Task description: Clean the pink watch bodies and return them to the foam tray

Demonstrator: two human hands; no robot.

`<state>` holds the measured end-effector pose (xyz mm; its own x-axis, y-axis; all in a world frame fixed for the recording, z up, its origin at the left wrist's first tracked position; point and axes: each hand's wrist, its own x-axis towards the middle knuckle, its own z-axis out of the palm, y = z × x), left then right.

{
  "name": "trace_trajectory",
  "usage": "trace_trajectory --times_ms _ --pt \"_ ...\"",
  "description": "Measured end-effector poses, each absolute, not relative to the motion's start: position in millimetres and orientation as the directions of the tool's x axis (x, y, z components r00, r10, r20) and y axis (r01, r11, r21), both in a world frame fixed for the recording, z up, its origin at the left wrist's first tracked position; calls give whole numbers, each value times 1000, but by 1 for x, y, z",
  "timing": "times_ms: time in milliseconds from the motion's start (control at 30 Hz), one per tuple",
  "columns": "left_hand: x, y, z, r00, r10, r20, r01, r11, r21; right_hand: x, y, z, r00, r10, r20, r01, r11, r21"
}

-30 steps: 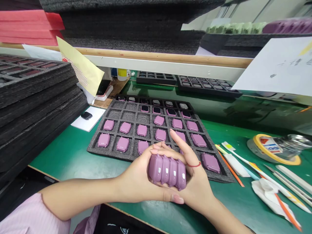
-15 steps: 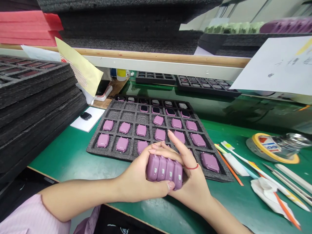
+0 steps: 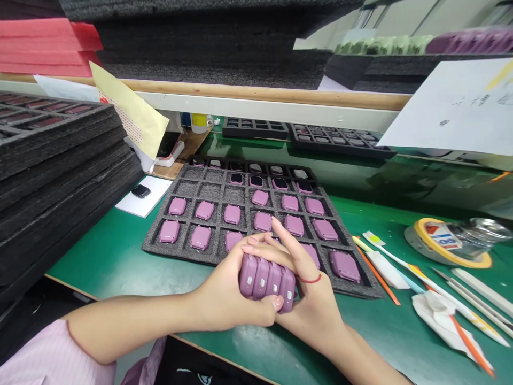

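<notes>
Four cases (image 3: 266,280) in a two-handed hold

The left hand (image 3: 230,294) is gripping the row of purple cases, its thumb pressing on the near side. The right hand (image 3: 315,305) is clasping the row from the other side, the fingers of both hands overlapping. The cases are hanging over the bench (image 3: 116,251), near the front edge of the tray (image 3: 210,191).

From far away, I see a shiny green table (image 3: 104,243), a wood-edged shelf (image 3: 240,102) above it, and a pale wall (image 3: 452,21).
</notes>
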<state>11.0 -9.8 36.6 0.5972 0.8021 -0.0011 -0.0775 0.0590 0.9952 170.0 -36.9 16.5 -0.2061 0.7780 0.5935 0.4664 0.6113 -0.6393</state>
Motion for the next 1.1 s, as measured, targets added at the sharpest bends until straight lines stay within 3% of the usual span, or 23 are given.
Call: trace_trajectory --times_ms 567,900,1100 --pt "10 -8 35 613 790 18 -106 60 993 172 -34 14 -205 778 594 443 615 -652" --pt "13 -11 37 556 827 -85 -157 205 966 169 -40 12 -196 784 589 510 594 -622" --pt "10 -12 36 537 836 -113 -103 198 975 169 -39 11 -201 821 534 446 562 -697"
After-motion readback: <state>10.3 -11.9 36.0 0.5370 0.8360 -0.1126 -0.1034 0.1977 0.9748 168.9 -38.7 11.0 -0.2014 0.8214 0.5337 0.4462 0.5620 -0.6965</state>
